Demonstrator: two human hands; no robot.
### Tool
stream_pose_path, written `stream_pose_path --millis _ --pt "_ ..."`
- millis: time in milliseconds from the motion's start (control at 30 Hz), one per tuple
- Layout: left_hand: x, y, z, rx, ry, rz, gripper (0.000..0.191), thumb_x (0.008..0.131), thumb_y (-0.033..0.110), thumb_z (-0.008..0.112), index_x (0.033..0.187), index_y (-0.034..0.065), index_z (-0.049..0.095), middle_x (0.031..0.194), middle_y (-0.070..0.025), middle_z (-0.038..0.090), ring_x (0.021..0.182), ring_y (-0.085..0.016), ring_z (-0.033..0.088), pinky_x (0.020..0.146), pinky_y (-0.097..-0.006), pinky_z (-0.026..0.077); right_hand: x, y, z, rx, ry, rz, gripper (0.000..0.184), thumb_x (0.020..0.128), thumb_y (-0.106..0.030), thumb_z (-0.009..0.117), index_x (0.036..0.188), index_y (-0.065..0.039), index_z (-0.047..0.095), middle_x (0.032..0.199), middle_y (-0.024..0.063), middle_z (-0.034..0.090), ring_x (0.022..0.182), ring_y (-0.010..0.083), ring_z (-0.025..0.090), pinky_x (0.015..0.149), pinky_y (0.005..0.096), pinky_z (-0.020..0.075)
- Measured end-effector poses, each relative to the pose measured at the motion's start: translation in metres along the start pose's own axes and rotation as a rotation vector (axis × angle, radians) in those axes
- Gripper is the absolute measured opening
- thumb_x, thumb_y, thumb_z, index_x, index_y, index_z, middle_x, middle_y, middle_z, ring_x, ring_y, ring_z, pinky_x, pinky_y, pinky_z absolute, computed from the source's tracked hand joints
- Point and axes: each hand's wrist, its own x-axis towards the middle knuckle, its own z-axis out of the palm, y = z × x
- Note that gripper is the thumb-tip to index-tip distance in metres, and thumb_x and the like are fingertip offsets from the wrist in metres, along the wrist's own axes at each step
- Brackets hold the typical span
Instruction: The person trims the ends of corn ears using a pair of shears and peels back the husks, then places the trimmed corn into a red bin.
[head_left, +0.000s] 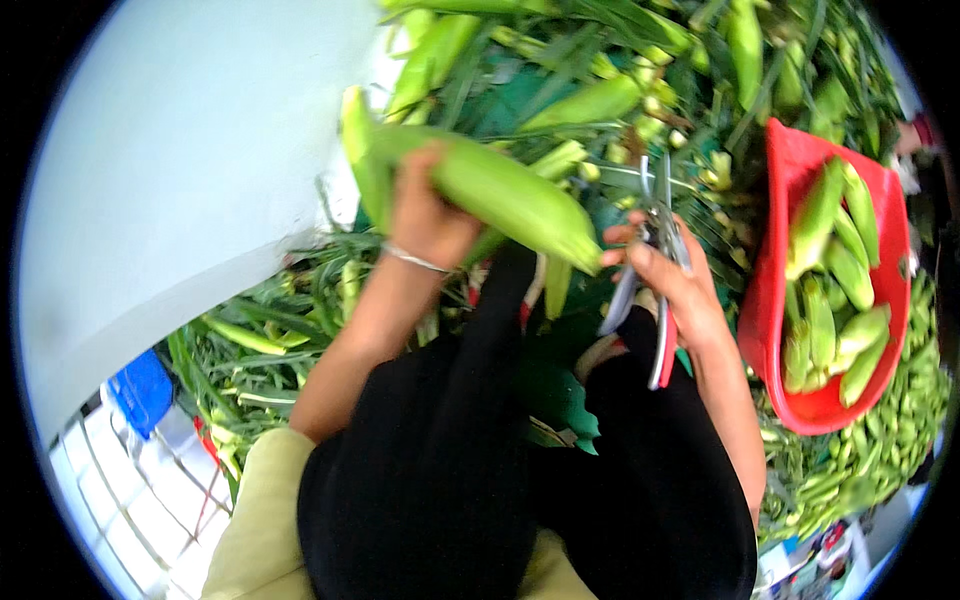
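Note:
My left hand (431, 210) grips an ear of corn in its green husk (517, 195), its blunt end toward my right hand. A second pale green ear or husk piece (365, 161) hangs at the far side of that hand; whether it is held too, I cannot tell. In my right hand (667, 262) are pruning shears (660, 232), with metal blades pointing away from me and one red-edged handle toward me. The blades look slightly apart and touch no corn. Motion blurs the left hand and the ear.
At the right stands a red plastic basin (840, 409) holding several husked-in ears (847, 270). Cut leaves and stalks (277, 330) cover the floor. More ears (862, 465) are heaped at the lower right. A white wall (187, 135) borders the left. Part of another person's hand (909, 139) shows at far right.

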Motion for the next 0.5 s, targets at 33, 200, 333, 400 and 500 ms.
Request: stream_pose_path --millis 33,200,333,400,500 --pt "-0.004 -0.017 0.012 -0.036 -0.036 -0.038 0.032 0.085 0.029 0.055 0.104 0.0035 0.053 0.104 -0.0151 0.058 0.097 -0.029 0.056 0.092 -0.0446 0.043 0.002 -0.002 0.005 -0.119 -0.075 -0.085 0.053 0.074 -0.014 0.072 0.118 0.000 0.046 0.099 0.0078 0.058 0.087 0.0149 0.057 0.078 0.0294 0.0477" --pt "0.005 -0.016 0.059 1.267 -0.271 0.031 0.036 0.085 0.030 0.062 0.105 -0.0001 0.058 0.093 -0.0114 0.060 0.084 -0.021 0.057 0.076 -0.0332 0.048 -0.038 -0.005 -0.018 -0.177 0.044 -0.028 0.075 0.061 -0.022 0.081 0.122 0.002 0.044 0.107 0.0086 0.057 0.099 0.0168 0.055 0.091 0.0295 0.0413" --pt "0.037 0.059 -0.072 1.800 0.516 0.531 0.043 0.078 0.028 0.069 0.102 -0.0055 0.059 0.090 -0.0172 0.062 0.081 -0.025 0.058 0.071 -0.0378 0.047 -0.094 -0.014 -0.072 -0.215 0.524 -0.140 0.065 0.064 -0.024 0.079 0.117 0.000 0.049 0.097 0.0056 0.057 0.089 0.0144 0.055 0.082 0.0288 0.0443" --pt "0.033 0.125 -0.230 1.812 0.630 0.676 0.060 0.077 0.030 0.073 0.111 -0.0126 0.049 0.110 -0.0245 0.055 0.096 -0.028 0.058 0.078 -0.0370 0.051 -0.111 -0.014 -0.106 -0.112 0.781 -0.189 0.060 0.067 -0.024 0.077 0.115 0.000 0.050 0.092 0.0032 0.056 0.080 0.0126 0.053 0.074 0.0265 0.0438" --pt "0.049 0.083 -0.254 1.993 0.625 0.508 0.075 0.075 0.040 0.074 0.116 -0.0148 0.042 0.112 -0.0273 0.052 0.098 -0.031 0.058 0.078 -0.0379 0.049 -0.150 -0.023 -0.139 -0.081 1.158 -0.384 0.048 0.077 -0.017 0.070 0.115 -0.001 0.048 0.100 0.0071 0.056 0.086 0.0144 0.054 0.076 0.0274 0.0445"
